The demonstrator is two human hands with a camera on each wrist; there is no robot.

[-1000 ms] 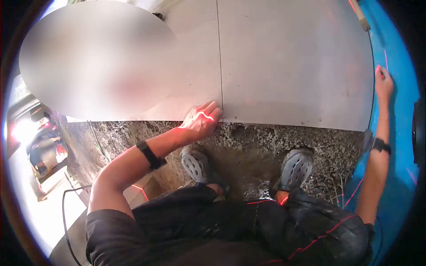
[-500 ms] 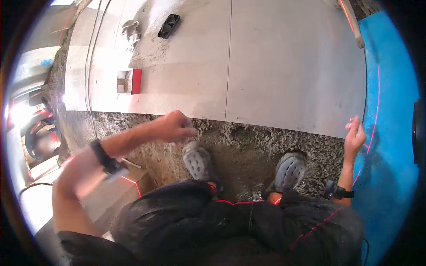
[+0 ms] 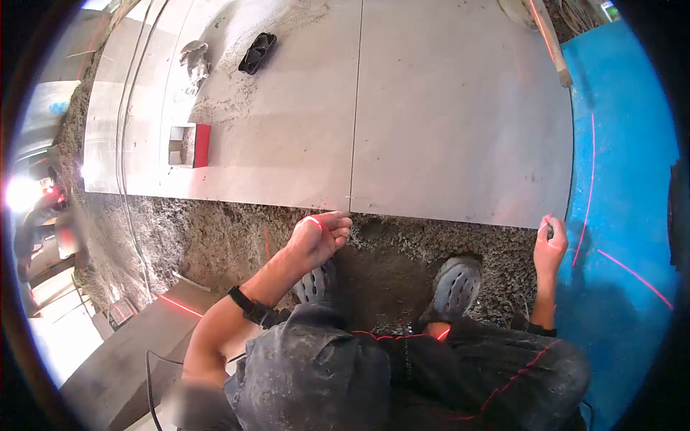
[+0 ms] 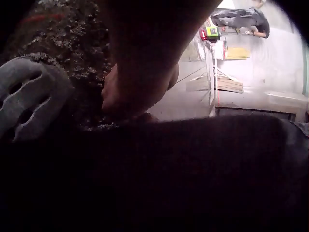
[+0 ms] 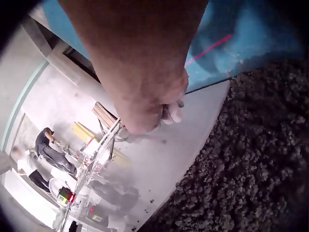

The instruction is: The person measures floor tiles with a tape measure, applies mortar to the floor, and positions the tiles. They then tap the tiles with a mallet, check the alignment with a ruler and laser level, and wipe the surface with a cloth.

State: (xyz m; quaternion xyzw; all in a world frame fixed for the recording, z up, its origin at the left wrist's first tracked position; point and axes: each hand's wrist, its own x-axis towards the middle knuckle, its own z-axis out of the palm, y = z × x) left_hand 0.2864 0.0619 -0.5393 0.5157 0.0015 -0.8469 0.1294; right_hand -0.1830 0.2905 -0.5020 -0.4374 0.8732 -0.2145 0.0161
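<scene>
At 12 o'clock of the crouching person lie two large grey tiles (image 3: 460,108), edge to edge on a mortar bed (image 3: 237,237). Left hand (image 3: 320,237), fingers curled and apparently empty, hovers at their joint's near end; right hand (image 3: 550,244) pinches a small dark object at the right tile's 5 o'clock corner. Risk: pressing that unsupported corner could tilt the tile and open the joint. Two shoes (image 3: 456,284) rest on the mortar.
</scene>
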